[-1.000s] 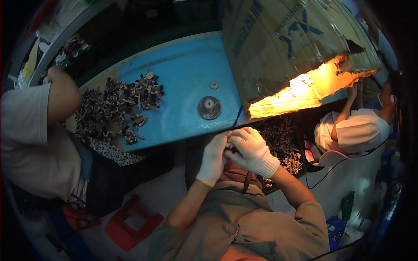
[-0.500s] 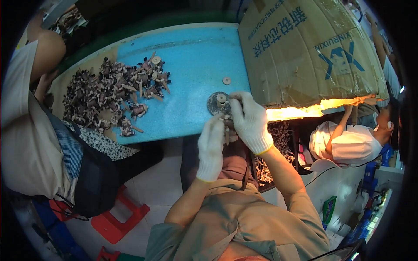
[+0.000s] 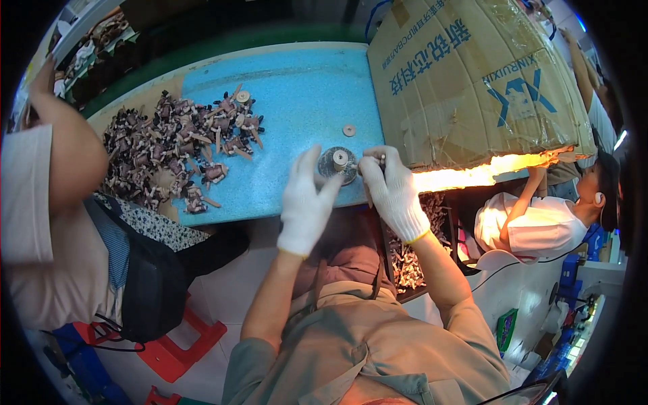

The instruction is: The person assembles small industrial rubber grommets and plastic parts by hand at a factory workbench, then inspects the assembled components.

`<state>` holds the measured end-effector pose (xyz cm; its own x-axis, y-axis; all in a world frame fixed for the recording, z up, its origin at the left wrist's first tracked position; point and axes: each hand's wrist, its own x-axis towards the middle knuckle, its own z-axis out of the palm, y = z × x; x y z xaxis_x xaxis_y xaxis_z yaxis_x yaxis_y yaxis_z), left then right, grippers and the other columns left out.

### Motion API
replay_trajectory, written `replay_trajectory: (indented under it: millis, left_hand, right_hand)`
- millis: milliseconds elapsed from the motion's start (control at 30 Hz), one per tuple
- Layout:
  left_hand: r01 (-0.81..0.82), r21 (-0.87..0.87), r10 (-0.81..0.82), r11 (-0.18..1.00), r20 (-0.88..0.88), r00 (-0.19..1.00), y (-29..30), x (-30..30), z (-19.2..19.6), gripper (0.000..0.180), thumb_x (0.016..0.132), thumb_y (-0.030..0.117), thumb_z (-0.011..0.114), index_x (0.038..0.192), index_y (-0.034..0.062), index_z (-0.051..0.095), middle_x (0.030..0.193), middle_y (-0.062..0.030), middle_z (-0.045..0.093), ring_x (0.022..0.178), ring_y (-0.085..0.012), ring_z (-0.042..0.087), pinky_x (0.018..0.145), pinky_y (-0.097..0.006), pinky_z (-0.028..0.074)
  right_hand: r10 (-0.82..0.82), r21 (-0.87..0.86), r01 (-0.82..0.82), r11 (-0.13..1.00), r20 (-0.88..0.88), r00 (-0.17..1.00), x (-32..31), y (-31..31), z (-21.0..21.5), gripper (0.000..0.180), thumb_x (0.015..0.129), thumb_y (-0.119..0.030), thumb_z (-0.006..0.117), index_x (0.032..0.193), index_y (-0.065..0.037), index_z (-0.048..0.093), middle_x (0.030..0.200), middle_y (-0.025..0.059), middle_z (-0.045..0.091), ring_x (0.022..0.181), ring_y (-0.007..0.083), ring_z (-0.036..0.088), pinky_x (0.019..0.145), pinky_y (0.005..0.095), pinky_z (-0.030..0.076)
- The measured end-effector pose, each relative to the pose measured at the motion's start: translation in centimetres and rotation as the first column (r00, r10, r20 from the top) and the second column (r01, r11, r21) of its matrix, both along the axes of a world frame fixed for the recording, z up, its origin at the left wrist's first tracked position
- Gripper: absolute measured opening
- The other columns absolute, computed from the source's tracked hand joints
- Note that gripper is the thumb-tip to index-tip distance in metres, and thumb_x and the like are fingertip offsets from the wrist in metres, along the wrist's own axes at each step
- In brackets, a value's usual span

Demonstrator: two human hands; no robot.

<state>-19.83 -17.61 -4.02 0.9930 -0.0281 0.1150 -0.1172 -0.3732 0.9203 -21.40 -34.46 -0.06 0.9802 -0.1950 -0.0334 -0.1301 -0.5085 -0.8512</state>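
Observation:
Both my hands wear white knit gloves. My left hand (image 3: pixel 305 202) is spread open at the near edge of the blue table (image 3: pixel 297 101), its fingers just left of a round metal disc fixture (image 3: pixel 337 164) that carries a small pale cylinder. My right hand (image 3: pixel 391 187) is closed around a thin dark tool, its tip next to the fixture's right side. A small tan ring (image 3: pixel 349 129) lies on the table beyond the fixture.
A heap of small dark and tan parts (image 3: pixel 179 145) covers the table's left part. A large cardboard box (image 3: pixel 472 81) stands at the right. One person sits close on my left (image 3: pixel 47 223), another in white at the right (image 3: pixel 533 223). More parts fill a tray (image 3: pixel 412 250) below the table.
My view has tilted up toward the table. Both hands rose from my lap to the disc fixture, and my left hand has opened beside it.

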Motion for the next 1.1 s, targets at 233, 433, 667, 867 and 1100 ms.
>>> replay_trajectory:
  millis: [233,433,667,867,1100]
  left_hand:
    - [0.292,0.148,-0.292,0.945,-0.018,0.956,0.0,4.1,-1.3,0.043,0.093,0.027,0.071,0.13,0.0059,0.065,0.117,-0.0173,0.069,0.102,-0.0344,0.069,0.091,-0.041,0.053]
    - [0.336,0.159,-0.327,0.929,-0.08,0.942,0.1,4.1,-0.5,0.034,0.093,0.024,0.069,0.123,0.0086,0.068,0.116,-0.0168,0.069,0.106,-0.038,0.067,0.091,-0.043,0.053]
    - [0.348,0.109,-0.333,0.931,-0.131,0.934,1.3,4.3,-1.3,0.041,0.093,0.022,0.066,0.131,0.0083,0.065,0.119,-0.019,0.068,0.108,-0.0365,0.067,0.094,-0.044,0.053]
    - [0.08,-0.607,-0.179,0.791,-0.104,0.978,0.4,5.4,-0.1,0.044,0.103,0.025,0.06,0.133,-0.0063,0.062,0.122,-0.0114,0.07,0.115,-0.0195,0.064,0.102,-0.033,0.048]
    - [0.24,-0.647,-0.286,0.724,0.035,0.958,-2.0,6.5,-1.7,0.038,0.102,0.032,0.06,0.117,-0.0018,0.069,0.107,-0.0105,0.072,0.099,-0.0154,0.063,0.091,-0.03,0.05]
  right_hand:
    - [0.24,-0.526,-0.131,0.84,0.145,0.96,2.3,0.7,-0.3,0.033,0.103,-0.029,0.06,0.122,-0.003,0.061,0.105,0.0213,0.068,0.091,0.0402,0.072,0.077,0.0464,0.059]
    - [0.198,-0.595,-0.206,0.777,-0.081,0.977,3.9,1.4,1.8,0.035,0.104,-0.033,0.053,0.114,0.0,0.061,0.09,0.0228,0.072,0.085,0.0441,0.073,0.073,0.0535,0.059]
    - [0.322,-0.826,-0.341,0.449,-0.207,0.924,5.1,3.1,1.9,0.04,0.101,-0.038,0.058,0.105,0.002,0.06,0.073,0.0202,0.069,0.064,0.043,0.07,0.057,0.0497,0.058]
    - [0.505,-0.826,-0.399,0.398,-0.166,0.847,7.8,1.2,1.4,0.029,0.098,-0.027,0.06,0.098,0.001,0.066,0.075,0.0208,0.071,0.064,0.0357,0.073,0.054,0.0493,0.058]
    - [0.432,-0.826,-0.516,0.225,-0.391,0.813,6.6,3.0,1.0,0.026,0.089,-0.026,0.062,0.086,-0.004,0.074,0.08,0.0193,0.074,0.073,0.039,0.075,0.066,0.0495,0.061]
